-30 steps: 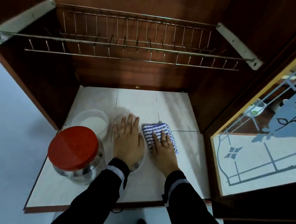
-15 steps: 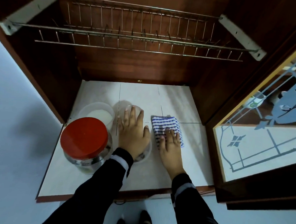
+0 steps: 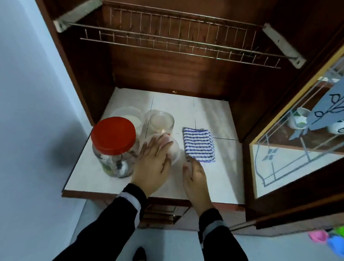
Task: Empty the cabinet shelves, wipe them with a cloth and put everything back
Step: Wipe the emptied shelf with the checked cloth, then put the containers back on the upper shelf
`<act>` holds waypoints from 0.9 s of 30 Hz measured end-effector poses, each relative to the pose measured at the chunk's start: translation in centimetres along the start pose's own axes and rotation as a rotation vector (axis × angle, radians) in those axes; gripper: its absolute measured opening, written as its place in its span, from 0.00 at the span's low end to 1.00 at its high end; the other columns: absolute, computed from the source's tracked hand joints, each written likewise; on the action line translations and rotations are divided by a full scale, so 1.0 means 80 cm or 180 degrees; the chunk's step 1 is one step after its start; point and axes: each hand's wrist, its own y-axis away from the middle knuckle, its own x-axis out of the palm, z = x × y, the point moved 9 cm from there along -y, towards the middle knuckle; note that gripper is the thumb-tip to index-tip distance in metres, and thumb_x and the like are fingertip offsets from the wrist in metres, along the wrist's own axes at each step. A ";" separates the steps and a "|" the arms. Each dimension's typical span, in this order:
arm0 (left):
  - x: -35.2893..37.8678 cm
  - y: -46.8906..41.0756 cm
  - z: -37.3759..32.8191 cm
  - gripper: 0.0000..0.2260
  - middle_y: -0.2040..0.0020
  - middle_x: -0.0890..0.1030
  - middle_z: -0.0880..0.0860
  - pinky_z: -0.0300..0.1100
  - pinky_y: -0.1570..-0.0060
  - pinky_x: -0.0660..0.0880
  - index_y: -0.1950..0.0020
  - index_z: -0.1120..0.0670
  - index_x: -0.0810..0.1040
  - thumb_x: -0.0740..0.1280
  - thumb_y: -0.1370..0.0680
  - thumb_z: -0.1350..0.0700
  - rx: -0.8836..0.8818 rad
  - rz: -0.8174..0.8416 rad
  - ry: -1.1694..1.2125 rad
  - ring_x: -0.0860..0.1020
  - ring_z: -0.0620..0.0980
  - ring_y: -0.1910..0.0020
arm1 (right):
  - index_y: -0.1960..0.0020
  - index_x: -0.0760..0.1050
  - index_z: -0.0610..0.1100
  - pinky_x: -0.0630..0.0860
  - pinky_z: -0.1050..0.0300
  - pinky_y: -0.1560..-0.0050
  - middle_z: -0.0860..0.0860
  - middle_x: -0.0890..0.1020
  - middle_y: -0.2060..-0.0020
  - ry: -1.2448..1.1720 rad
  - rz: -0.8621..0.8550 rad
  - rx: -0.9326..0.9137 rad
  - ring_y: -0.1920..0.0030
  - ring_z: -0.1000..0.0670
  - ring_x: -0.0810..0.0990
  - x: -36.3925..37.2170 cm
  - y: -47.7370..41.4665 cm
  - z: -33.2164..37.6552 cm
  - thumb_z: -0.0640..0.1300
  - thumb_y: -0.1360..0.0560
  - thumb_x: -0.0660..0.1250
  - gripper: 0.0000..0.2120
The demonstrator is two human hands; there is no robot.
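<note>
My left hand (image 3: 153, 165) lies flat, fingers straight, on the clear tub (image 3: 175, 150), steadying it, I judge. The cloth (image 3: 199, 144) lies folded on the shelf (image 3: 222, 173) at the tub's three o'clock. My right hand (image 3: 196, 176) reaches its near corner; I cannot tell whether it is pinching.

A pale blue-grey wall (image 3: 20, 82) fills the left of the frame, with a soft dark shadow low on it. At centre stands a dark wooden cabinet (image 3: 190, 77), a wire rack (image 3: 171, 44) spanning its upper part. Its glass door (image 3: 297, 157), patterned with frosted leaf lines, hangs open at the right. Pale floor (image 3: 171, 250) runs along the bottom edge.
</note>
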 end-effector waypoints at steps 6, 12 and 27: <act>-0.024 0.058 -0.029 0.19 0.31 0.75 0.55 0.56 0.33 0.69 0.35 0.53 0.78 0.59 0.24 0.54 0.0098 -0.0580 -0.0098 0.71 0.57 0.31 | 0.26 0.64 0.42 0.58 0.76 0.35 0.53 0.71 0.33 -0.0123 0.0183 -0.0037 0.32 0.55 0.68 -0.011 0.044 0.001 0.45 0.19 0.63 0.23; -0.059 0.134 -0.014 0.13 0.43 0.80 0.54 0.52 0.47 0.72 0.46 0.54 0.82 0.65 0.27 0.53 -0.0283 -0.1535 -0.0386 0.78 0.58 0.45 | 0.22 0.56 0.48 0.61 0.64 0.31 0.51 0.66 0.27 -0.0278 0.0352 -0.0038 0.28 0.55 0.64 -0.001 0.076 0.006 0.50 0.22 0.68 0.33; -0.117 0.140 0.100 0.40 0.24 0.59 0.61 0.60 0.31 0.66 0.23 0.48 0.58 0.68 0.30 0.36 -0.1016 -0.1699 0.0509 0.61 0.62 0.25 | 0.26 0.61 0.52 0.59 0.84 0.44 0.51 0.65 0.33 -0.0393 0.0040 -0.0529 0.37 0.62 0.64 0.047 0.051 0.065 0.46 0.30 0.77 0.38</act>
